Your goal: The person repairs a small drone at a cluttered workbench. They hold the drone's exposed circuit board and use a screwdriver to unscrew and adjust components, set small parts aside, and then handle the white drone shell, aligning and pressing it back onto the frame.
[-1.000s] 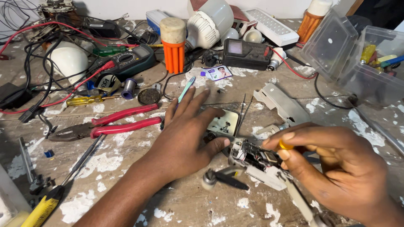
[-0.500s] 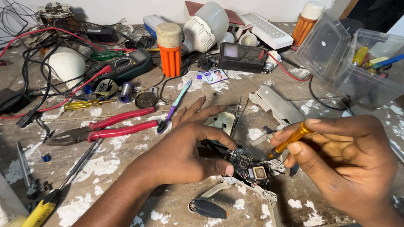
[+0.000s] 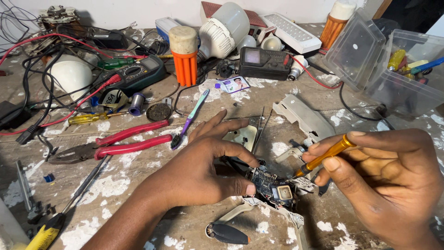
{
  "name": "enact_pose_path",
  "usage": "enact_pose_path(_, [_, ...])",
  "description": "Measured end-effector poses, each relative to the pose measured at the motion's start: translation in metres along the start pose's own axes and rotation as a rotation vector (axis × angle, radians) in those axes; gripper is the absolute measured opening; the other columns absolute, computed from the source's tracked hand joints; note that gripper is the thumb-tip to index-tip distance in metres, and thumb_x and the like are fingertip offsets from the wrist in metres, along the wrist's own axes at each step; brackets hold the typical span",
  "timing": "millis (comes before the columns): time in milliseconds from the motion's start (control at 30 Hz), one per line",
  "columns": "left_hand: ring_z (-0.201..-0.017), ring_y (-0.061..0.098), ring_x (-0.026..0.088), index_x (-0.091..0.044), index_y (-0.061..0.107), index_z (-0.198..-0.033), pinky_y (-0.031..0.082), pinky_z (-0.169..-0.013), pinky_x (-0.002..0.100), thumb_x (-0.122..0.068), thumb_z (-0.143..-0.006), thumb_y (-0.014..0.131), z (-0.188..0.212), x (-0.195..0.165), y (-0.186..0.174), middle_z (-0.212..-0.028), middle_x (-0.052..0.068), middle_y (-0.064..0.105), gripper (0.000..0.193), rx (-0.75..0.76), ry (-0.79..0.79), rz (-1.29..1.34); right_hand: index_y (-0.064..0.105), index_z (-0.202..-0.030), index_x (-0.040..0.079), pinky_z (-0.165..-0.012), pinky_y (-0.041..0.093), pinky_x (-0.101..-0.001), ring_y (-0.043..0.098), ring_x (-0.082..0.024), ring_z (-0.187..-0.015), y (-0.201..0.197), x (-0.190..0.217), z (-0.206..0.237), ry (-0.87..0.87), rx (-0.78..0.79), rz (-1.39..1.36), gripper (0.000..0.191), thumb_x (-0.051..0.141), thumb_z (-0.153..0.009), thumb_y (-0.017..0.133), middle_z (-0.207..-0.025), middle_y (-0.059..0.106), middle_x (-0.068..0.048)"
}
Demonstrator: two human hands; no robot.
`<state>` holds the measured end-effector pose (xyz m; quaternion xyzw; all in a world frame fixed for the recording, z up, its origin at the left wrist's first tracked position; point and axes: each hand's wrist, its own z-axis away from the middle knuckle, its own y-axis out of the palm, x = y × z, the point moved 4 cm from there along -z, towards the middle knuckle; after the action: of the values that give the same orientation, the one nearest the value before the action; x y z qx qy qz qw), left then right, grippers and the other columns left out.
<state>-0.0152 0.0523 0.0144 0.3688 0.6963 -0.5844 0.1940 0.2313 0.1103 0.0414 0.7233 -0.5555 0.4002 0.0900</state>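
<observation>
Blue and crowded with tiny parts, the small circuit board (image 3: 270,184) sits near the front edge of the workbench (image 3: 138,185), still nested in pale plastic casing pieces (image 3: 277,210). The left hand (image 3: 203,164) pins it there, thumb and forefinger pressed on the board's left side, the other fingers spread and lifted. The right hand (image 3: 388,180) pinches a slim amber-handled screwdriver (image 3: 323,157) between thumb and fingers, its tip lowered to the board's right edge; whether the tip sits in a screw head I cannot tell. The chief risk, as I judge it, is a slip: the driver is held at a low slant, so a push could skate the tip across the components or into the left thumb just beside them. Only two fingertips steady the board, so it could twist or lift from the casing under torque. Any freed screw could vanish among the white paint flecks on the bench. Red-handled pliers (image 3: 115,143) and a toothbrush (image 3: 189,118) lie behind the left hand, well clear, and tangled wires (image 3: 41,102) crowd the far left corner.
</observation>
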Motion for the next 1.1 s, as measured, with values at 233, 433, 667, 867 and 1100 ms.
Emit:
enact_pose_path(233, [-0.155,0.015,0.044,-0.025,0.085,-0.102,0.012,-0.119,0.059,-0.039,-0.063,0.094,-0.001,0.001,0.001,-0.158,0.016,0.045,0.042,0.003,-0.007,0.004,0.043,-0.13,0.006,-0.07,0.063,-0.0354,0.078,-0.03,-0.103,-0.002,-0.002,0.002,0.001,0.002,-0.029,0.04,-0.007,-0.096,0.059,-0.103,0.071,-0.023])
enact_pose_path(433, [-0.156,0.016,0.045,-0.024,0.084,-0.103,0.013,-0.119,0.058,-0.037,-0.063,0.094,0.0,0.003,0.002,-0.158,0.015,0.046,0.044,-0.006,0.012,0.015,0.043,-0.131,0.009,-0.072,0.064,-0.0354,0.077,-0.031,-0.106,-0.004,-0.003,0.008,-0.077,0.078,-0.091,0.044,-0.01,-0.094,0.059,-0.108,0.07,-0.026])
enact_pose_path(667, [-0.156,0.016,0.044,-0.023,0.084,-0.102,0.014,-0.119,0.058,-0.035,-0.062,0.095,-0.001,0.001,0.002,-0.159,0.013,0.046,0.044,-0.003,0.011,0.02,0.046,-0.132,0.009,-0.077,0.066,-0.0399,0.078,-0.034,-0.107,-0.009,-0.009,0.015,-0.097,0.081,-0.122,0.045,-0.011,-0.094,0.06,-0.107,0.071,-0.026])
enact_pose_path(867, [-0.156,0.016,0.043,-0.023,0.084,-0.101,0.014,-0.12,0.057,-0.035,-0.061,0.095,-0.002,-0.003,0.001,-0.158,0.013,0.047,0.043,0.002,0.016,0.016,0.048,-0.133,0.007,-0.078,0.066,-0.0416,0.078,-0.035,-0.106,-0.01,-0.007,0.016,-0.113,0.082,-0.074,0.045,-0.011,-0.093,0.06,-0.107,0.071,-0.027])
enact_pose_path(1100, [-0.156,0.016,0.043,-0.022,0.084,-0.101,0.015,-0.119,0.057,-0.034,-0.061,0.095,-0.001,-0.002,0.001,-0.158,0.012,0.047,0.043,0.001,0.016,0.025,0.046,-0.135,0.01,-0.08,0.067,-0.0428,0.078,-0.034,-0.105,-0.008,-0.007,0.014,-0.112,0.059,-0.119,0.047,-0.011,-0.095,0.058,-0.108,0.071,-0.027])
